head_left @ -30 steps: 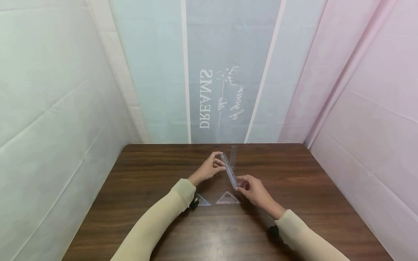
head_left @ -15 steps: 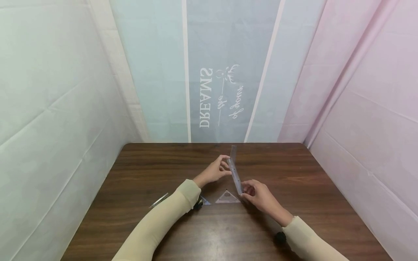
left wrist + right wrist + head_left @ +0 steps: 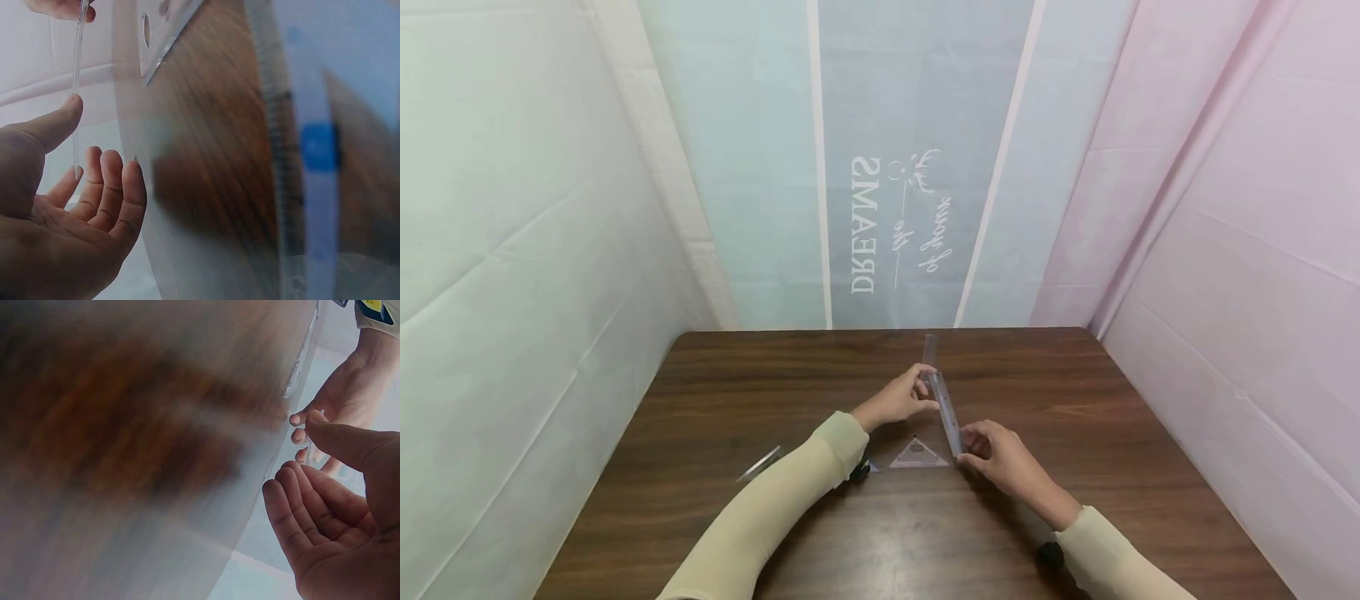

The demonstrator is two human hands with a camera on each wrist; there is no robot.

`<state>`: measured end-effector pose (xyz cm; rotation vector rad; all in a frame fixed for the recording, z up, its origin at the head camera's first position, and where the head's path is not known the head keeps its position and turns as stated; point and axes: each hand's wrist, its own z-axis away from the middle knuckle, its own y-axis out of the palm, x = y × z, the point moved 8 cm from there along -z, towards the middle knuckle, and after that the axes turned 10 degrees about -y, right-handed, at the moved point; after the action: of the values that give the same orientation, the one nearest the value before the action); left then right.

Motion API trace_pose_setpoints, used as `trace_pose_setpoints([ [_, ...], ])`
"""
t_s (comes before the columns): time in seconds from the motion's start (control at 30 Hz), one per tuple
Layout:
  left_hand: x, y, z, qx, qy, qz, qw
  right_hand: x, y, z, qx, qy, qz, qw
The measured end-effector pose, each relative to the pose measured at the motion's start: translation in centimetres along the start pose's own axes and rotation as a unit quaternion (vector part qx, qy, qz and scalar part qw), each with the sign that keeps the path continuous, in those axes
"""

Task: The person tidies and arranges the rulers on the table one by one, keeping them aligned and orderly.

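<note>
Both hands hold a clear plastic ruler, raised at a slant above the table in the head view. My left hand pinches its far end, index finger at the tip and thumb lower on the edge. At the near end, my right hand grips it between thumb and fingers. The left wrist view shows the ruler edge-on, so its face is hidden there. On the table below lies a clear set square. A second, blue-marked set square is mostly covered by the left wrist.
Another clear ruler lies behind the left hand toward the back of the dark wooden table. A shiny clear piece lies left of the left sleeve, partly covered. Cloth walls stand behind and at both sides.
Both hands have moved right and closer to me with the held ruler, which stands steeper in view. The shiny piece beside the left sleeve has come into sight.
</note>
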<state>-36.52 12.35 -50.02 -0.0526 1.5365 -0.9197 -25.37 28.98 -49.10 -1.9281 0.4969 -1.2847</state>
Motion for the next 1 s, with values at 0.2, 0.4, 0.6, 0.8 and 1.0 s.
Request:
trace_pose_setpoints([
  [0.2,-0.3,0.3,-0.1,0.014,-0.001,0.007,0.9999,-0.1,-0.1,0.1,0.003,0.001,-0.002,1.0],
  [0.4,-0.3,0.6,-0.4,0.02,-0.005,-0.001,0.9998,-0.1,-0.3,0.2,0.006,0.001,0.003,1.0],
  [0.6,-0.4,0.8,-0.6,0.029,-0.012,-0.006,0.9995,0.1,-0.5,0.3,0.009,0.002,0.001,1.0],
  [0.8,-0.3,1.0,-0.9,0.033,-0.026,-0.028,0.9987,0.1,-0.5,0.4,0.017,0.006,0.006,0.9998],
  [1.0,-0.5,1.2,-1.0,0.032,-0.034,-0.052,0.9975,0.3,-0.5,0.4,0.019,0.003,0.015,0.9997],
])
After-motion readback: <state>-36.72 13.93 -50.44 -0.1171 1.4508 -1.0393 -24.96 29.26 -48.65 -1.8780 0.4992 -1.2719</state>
